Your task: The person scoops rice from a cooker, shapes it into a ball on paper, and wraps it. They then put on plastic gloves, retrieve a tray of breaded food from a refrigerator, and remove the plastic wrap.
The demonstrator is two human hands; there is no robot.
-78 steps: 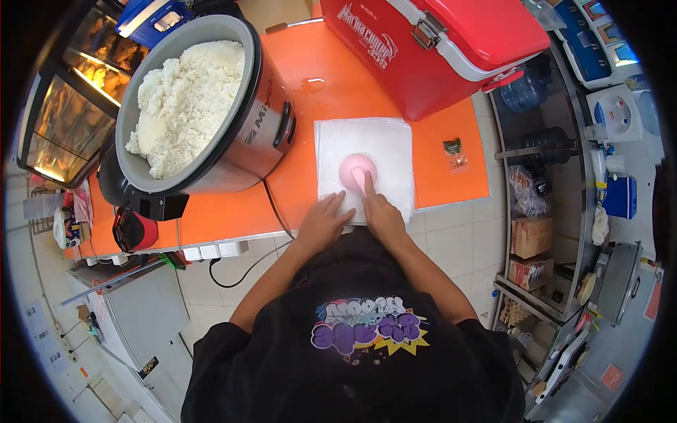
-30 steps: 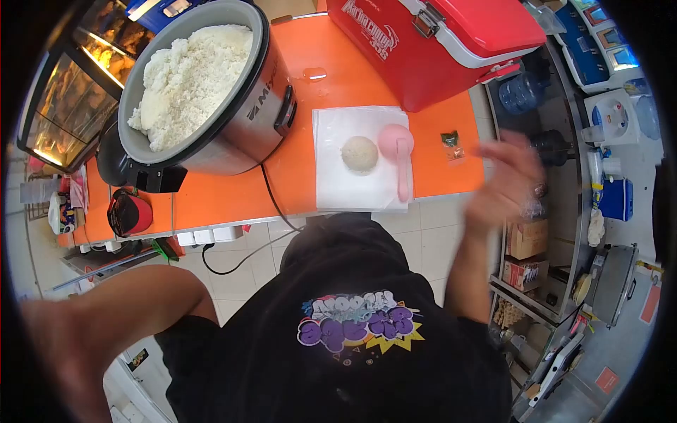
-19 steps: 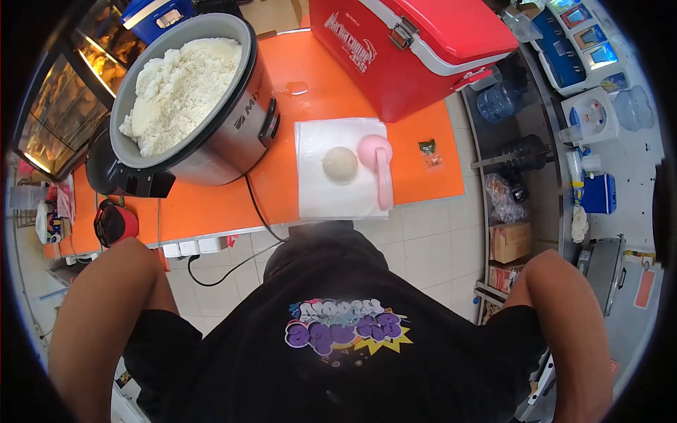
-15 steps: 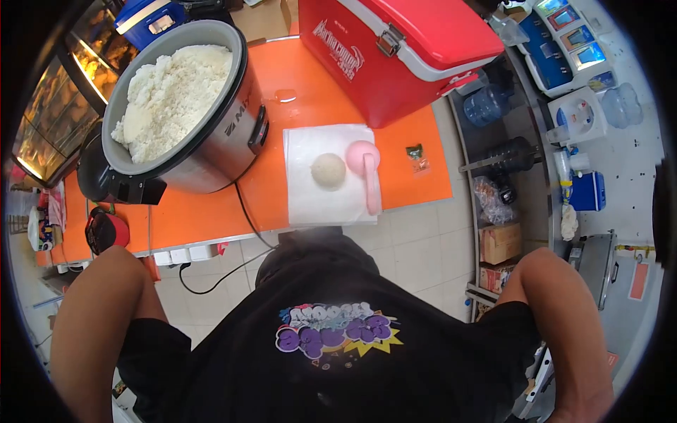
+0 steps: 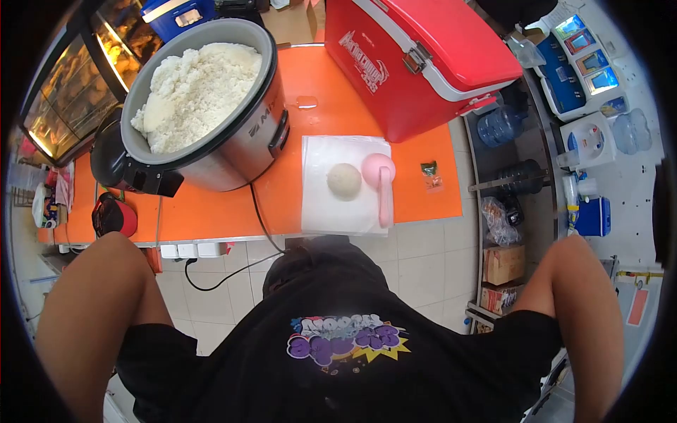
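Note:
Both of my hands are out of view; only my bent arms show at the left and right, with the elbows toward the table. In front of my body lies a stack of white paper sheets (image 5: 324,218). A round mound of rice (image 5: 344,182) sits on the paper. Touching or just beside it on the right is a pink scoop (image 5: 385,190), its round cup up and its handle toward me. At the left stands a large open rice cooker (image 5: 240,151), filled high with white cooked rice (image 5: 201,92).
A red cooler box (image 5: 416,77) stands at the back of the orange table (image 5: 430,201). Near the right edge lies a small green packet (image 5: 429,169). A black cord (image 5: 258,211) runs off the front edge. Shelves with bottles and boxes (image 5: 504,264) stand right; a lit food cabinet (image 5: 63,92) stands left.
The whole scene has shifted a little to the right and down as my head moved. My arms have moved slightly. The rice mound, scoop and paper stay in the same arrangement.

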